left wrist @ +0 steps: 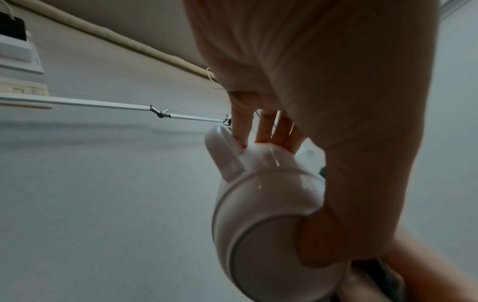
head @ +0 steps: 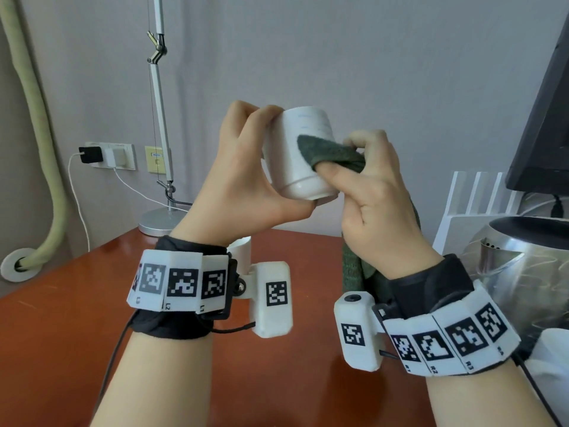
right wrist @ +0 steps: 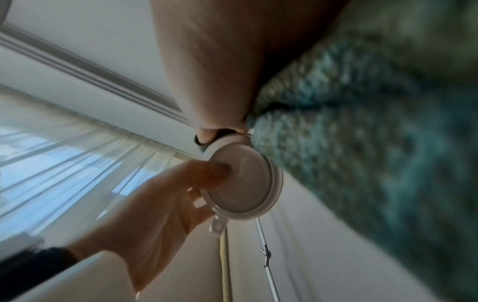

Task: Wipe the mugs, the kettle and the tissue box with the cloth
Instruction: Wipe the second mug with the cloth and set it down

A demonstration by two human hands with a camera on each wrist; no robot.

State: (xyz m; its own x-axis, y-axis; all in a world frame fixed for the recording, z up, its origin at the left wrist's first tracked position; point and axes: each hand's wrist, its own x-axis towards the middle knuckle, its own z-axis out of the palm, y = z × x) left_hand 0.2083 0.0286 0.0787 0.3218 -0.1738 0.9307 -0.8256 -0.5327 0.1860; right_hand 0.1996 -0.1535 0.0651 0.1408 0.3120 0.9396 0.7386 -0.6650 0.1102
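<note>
Above the reddish-brown wooden table (head: 77, 318), the left hand (head: 246, 180) grips a glossy white ceramic mug (head: 300, 155), fingers round its handle side, thumb under the base. To wipe well, turn the mug slowly against steady pressure. At its right side, the right hand (head: 372, 198) pinches a dark green terry cloth (head: 332, 157) against the smooth, clean-looking wall.

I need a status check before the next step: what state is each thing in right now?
white mug: lifted off the table, tilted with its base toward the camera.
left hand: holds the mug.
green cloth: pressed on the mug's side, its tail hanging down.
right hand: grips the cloth.
second mug: on the table, behind the left wrist.
kettle: on the table, untouched.
</note>
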